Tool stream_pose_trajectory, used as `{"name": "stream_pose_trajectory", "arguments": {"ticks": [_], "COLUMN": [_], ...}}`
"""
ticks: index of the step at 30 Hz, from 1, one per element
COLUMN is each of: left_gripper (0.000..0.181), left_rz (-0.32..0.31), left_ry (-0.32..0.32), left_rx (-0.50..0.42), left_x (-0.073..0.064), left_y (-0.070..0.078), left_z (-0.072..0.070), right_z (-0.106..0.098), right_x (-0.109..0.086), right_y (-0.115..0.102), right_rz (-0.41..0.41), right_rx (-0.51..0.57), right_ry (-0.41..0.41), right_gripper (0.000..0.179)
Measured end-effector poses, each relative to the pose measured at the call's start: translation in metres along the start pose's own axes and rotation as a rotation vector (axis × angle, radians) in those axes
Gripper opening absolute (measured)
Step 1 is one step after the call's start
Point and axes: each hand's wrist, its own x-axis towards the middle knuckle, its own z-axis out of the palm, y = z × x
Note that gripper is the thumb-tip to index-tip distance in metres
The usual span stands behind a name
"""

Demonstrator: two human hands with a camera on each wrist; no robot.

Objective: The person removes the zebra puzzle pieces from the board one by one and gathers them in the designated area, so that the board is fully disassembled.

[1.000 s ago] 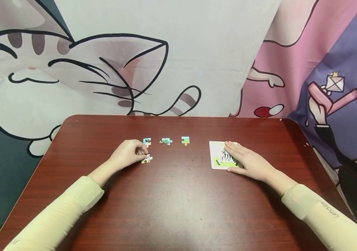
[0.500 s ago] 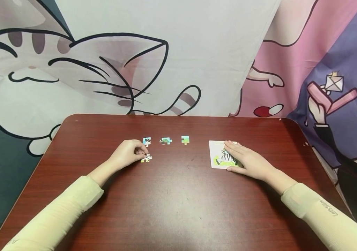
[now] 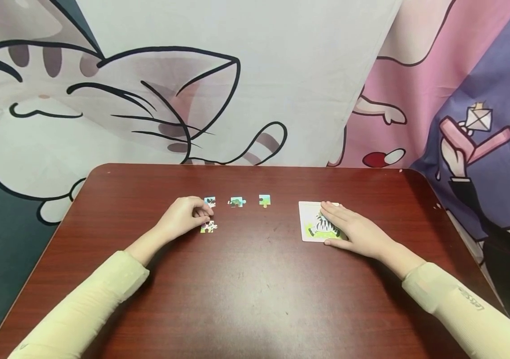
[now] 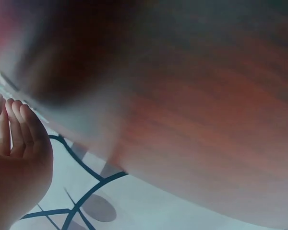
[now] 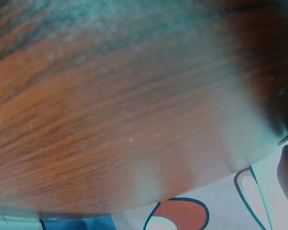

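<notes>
In the head view, my left hand [image 3: 185,217] hovers over the left puzzle pieces with its fingers loosely bent. Its thumb tip is at the upper edge of the lower zebra puzzle piece [image 3: 208,227]; I cannot tell whether they touch. Just beyond the fingertips lies an upper zebra puzzle piece [image 3: 210,201], partly covered. The left wrist view has the same hand [image 4: 21,148] at its left edge, thumb near the fingertips. My right hand [image 3: 360,230] rests with straight fingers on a white-bordered zebra picture card [image 3: 308,224], hiding its right part.
To the right of the upper zebra piece lie a blue-green puzzle piece [image 3: 237,202] and a blue and green corner piece [image 3: 264,200]. All sit on a brown wooden table [image 3: 246,294]. Behind its far edge hangs a cartoon-printed cloth [image 3: 304,89].
My left hand has shifted slightly up and its thumb has come off the lower zebra piece, which shows more fully. The right hand and card have stayed still.
</notes>
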Motion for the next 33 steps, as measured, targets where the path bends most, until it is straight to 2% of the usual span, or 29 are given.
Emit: {"name": "stream_pose_trajectory", "arguments": {"ticks": [4,8,16,23,33], "left_gripper": [0.009,0.008,0.007,0.008,0.009], "left_rz": [0.009,0.039,0.079,0.146,0.212], "left_ry": [0.006,-0.007,-0.057,-0.091,-0.140], "left_rx": [-0.025,-0.047,-0.086,-0.098,-0.110], "left_x": [0.008,0.018,0.044,0.067,0.089], "left_y": [0.010,0.026,0.061,0.087,0.121], "left_z": [0.002,0.010,0.032,0.055,0.082], "right_z": [0.000,-0.001,0.000,-0.001,-0.002], "right_x": [0.000,0.000,0.001,0.000,0.001], "right_y": [0.000,0.000,0.000,-0.002,-0.003], "right_rz": [0.001,-0.004,-0.001,0.020,0.061], "right_rx": [0.002,0.005,0.011,0.024,0.049], "right_ry": [-0.001,0.003,0.007,-0.010,-0.046], "right_gripper": [0.087,0.086,0.086,0.087,0.087]}}
